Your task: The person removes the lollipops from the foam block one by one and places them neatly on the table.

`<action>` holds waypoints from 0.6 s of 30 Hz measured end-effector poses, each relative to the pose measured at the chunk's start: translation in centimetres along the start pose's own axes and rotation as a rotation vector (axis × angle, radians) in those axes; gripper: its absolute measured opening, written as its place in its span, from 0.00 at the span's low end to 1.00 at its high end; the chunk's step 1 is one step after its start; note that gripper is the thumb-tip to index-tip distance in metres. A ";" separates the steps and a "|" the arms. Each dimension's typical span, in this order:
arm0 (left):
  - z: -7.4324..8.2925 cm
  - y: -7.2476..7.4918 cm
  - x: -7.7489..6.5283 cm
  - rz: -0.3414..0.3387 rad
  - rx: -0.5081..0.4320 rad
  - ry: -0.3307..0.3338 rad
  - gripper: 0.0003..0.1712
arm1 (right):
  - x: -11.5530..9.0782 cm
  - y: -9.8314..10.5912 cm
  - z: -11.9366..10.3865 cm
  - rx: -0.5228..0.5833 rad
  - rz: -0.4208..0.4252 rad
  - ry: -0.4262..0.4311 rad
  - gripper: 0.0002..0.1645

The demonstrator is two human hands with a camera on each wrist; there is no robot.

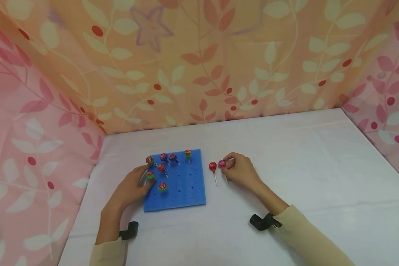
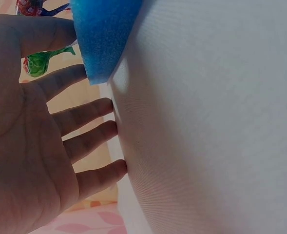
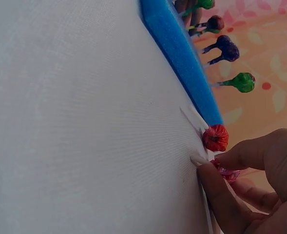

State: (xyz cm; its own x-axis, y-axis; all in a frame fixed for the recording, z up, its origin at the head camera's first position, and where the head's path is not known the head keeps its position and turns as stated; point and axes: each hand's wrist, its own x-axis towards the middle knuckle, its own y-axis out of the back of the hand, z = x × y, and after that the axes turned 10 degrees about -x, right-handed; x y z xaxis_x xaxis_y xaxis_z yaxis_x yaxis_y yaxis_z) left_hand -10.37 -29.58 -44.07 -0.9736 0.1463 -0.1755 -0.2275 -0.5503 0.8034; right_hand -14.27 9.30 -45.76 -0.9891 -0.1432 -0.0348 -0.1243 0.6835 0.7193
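Observation:
My right hand [image 1: 243, 172] pinches a pink-wrapped lollipop [image 1: 222, 163] between thumb and fingers, just right of a blue foam board. Beside it, a red lollipop [image 1: 212, 166] lies on the white cloth, its white stick pointing toward me. Along the left edge of the foam board [image 1: 189, 197] rests my left hand [image 1: 129, 188], its fingers spread, as the left wrist view shows. Several wrapped lollipops stand stuck in the board, among them a purple one [image 1: 173, 157], a green one [image 3: 241, 82] and a red-and-green one [image 1: 163, 187] at the front.
Small holes [image 1: 179, 191] dot the board's right and front parts. A white cloth [image 1: 286, 155] covers the table. Patterned curtains [image 1: 219, 66] hang behind it and at both sides. A black wrist mount [image 1: 261, 222] sits at the right cuff.

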 end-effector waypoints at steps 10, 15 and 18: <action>-0.3 -0.1 0.0 0.009 0.000 -0.003 0.40 | -0.3 -0.7 -0.2 0.015 0.013 0.010 0.18; -0.3 -0.1 0.1 0.009 -0.002 0.002 0.40 | -0.3 -0.7 -0.3 -0.005 0.031 0.012 0.18; -0.2 0.0 0.1 0.007 0.002 0.008 0.40 | -0.4 -0.6 -0.4 -0.007 0.035 0.013 0.17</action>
State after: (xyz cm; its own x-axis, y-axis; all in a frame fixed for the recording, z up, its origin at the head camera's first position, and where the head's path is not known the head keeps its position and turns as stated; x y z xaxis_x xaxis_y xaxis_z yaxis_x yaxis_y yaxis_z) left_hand -10.49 -29.68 -44.20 -0.9753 0.1355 -0.1743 -0.2203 -0.5501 0.8055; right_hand -13.80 8.66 -45.92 -0.9917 -0.1288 -0.0002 -0.0889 0.6831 0.7249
